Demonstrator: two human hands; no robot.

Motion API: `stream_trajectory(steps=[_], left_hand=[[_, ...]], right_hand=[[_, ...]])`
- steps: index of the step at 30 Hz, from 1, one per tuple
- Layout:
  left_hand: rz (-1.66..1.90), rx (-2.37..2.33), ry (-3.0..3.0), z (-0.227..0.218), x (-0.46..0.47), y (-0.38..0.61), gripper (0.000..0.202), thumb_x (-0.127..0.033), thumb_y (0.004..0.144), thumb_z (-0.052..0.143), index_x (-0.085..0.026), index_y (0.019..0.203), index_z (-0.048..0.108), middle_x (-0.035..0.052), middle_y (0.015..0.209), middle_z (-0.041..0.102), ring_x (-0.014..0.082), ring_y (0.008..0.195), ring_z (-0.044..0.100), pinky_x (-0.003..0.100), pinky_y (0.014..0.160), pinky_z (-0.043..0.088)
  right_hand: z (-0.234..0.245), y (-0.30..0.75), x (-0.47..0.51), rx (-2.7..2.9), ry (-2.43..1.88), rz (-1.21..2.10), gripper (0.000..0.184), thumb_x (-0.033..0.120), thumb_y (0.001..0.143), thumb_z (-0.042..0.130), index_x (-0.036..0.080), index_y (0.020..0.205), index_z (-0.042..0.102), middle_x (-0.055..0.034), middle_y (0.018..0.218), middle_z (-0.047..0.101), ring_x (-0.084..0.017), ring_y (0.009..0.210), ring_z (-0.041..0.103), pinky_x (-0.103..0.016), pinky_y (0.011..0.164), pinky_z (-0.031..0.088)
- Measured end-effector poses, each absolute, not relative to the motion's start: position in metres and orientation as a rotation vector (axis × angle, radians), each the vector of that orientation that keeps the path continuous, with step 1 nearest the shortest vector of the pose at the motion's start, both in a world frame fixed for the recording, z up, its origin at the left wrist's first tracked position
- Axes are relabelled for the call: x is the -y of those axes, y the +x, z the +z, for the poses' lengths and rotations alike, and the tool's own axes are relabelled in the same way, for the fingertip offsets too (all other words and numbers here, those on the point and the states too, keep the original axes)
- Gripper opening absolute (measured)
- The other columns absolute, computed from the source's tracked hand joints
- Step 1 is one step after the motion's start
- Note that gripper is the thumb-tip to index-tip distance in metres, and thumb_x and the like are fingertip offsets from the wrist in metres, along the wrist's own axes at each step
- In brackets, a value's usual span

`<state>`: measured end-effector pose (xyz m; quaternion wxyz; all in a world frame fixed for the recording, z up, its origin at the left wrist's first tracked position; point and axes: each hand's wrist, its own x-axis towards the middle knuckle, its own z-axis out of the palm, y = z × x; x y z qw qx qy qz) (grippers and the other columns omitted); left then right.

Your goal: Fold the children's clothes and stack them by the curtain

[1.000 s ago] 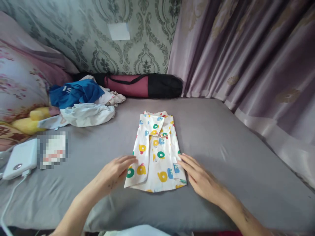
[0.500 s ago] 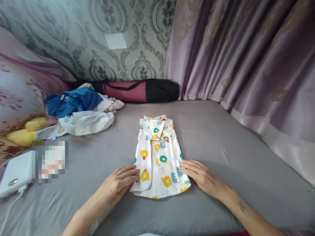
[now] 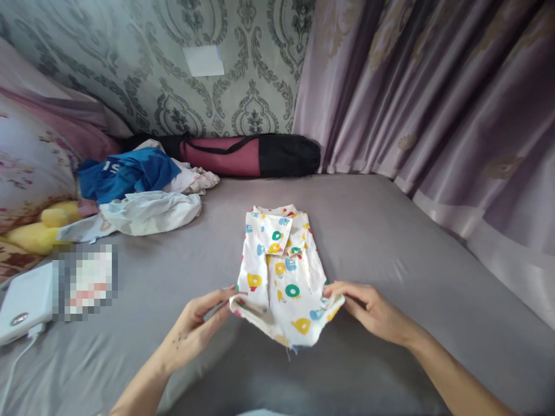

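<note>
A small white shirt point(image 3: 284, 277) with colourful duck-like and ring prints lies on the grey bed sheet, its sides and sleeves folded inward and its collar at the far end. At its near left corner, my left hand point(image 3: 202, 323) pinches the hem between thumb and fingers. My right hand point(image 3: 368, 309) grips the near right corner the same way. Between the hands the hem is raised off the sheet and sags in the middle, where loose threads hang. The upper part of the shirt still rests flat.
Crumpled clothes, a blue one point(image 3: 130, 173) and a white one point(image 3: 151, 212), lie at the back left beside a yellow plush toy point(image 3: 37, 231). A white power bank point(image 3: 28, 294) with a cable is at left. A maroon and black bag point(image 3: 225, 156) lies along the wall; a curtain point(image 3: 416, 104) hangs right.
Both hands have gone from lying on the shirt's lower sides to pinching its bottom corners. The hem has risen off the sheet. The view has shifted slightly.
</note>
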<state>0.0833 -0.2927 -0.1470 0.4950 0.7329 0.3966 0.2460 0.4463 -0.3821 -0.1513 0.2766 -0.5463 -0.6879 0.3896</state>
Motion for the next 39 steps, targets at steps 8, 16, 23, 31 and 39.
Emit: stream_trajectory(steps=[8,16,23,31,39], left_hand=[[1.014,-1.213,1.211,-0.15,0.25,0.146,0.042,-0.051,0.072,0.067,-0.014,0.091,0.069,0.0038,0.078,0.069,0.014,0.067,0.06,0.021,0.059,0.048],[0.742,-1.389,0.987,-0.173,0.204,0.157,0.055,-0.059,0.059,0.073,-0.012,0.085,0.067,0.0032,0.064,0.064,0.0118,0.05,0.056,0.019,0.04,0.037],[0.945,-1.139,0.999,-0.173,0.205,0.16,0.048,-0.051,0.059,0.078,-0.016,0.089,0.063,0.0012,0.072,0.068,0.0135,0.06,0.063,0.022,0.054,0.049],[1.23,-1.135,1.225,-0.184,0.167,0.185,0.037,-0.054,0.078,0.06,-0.019,0.092,0.058,-0.0028,0.069,0.062,0.0084,0.054,0.052,0.017,0.05,0.042],[1.272,-1.169,1.358,-0.2,0.128,0.195,0.039,-0.052,0.082,0.052,-0.017,0.099,0.06,0.0018,0.077,0.064,0.0146,0.069,0.057,0.021,0.06,0.046]], right_hand=[[-0.177,0.432,0.313,0.939,-1.389,1.271,0.037,0.049,0.081,0.061,0.019,0.102,0.067,-0.006,0.097,0.072,-0.021,0.085,0.068,-0.032,0.077,0.054],[-0.187,0.423,0.282,0.693,-1.552,1.338,0.033,0.051,0.074,0.066,0.019,0.081,0.061,-0.0026,0.07,0.068,-0.016,0.061,0.063,-0.023,0.049,0.046],[-0.19,0.422,0.276,0.839,-1.471,1.139,0.043,0.056,0.067,0.07,0.019,0.085,0.058,-0.0018,0.071,0.068,-0.017,0.063,0.062,-0.025,0.054,0.045],[-0.2,0.417,0.224,1.011,-1.631,0.507,0.032,0.051,0.085,0.045,0.021,0.083,0.055,-0.0011,0.071,0.062,-0.017,0.066,0.055,-0.024,0.058,0.041],[-0.2,0.413,0.187,1.138,-1.806,0.326,0.032,0.042,0.091,0.031,0.022,0.095,0.056,-0.0047,0.082,0.065,-0.02,0.076,0.057,-0.028,0.069,0.041]])
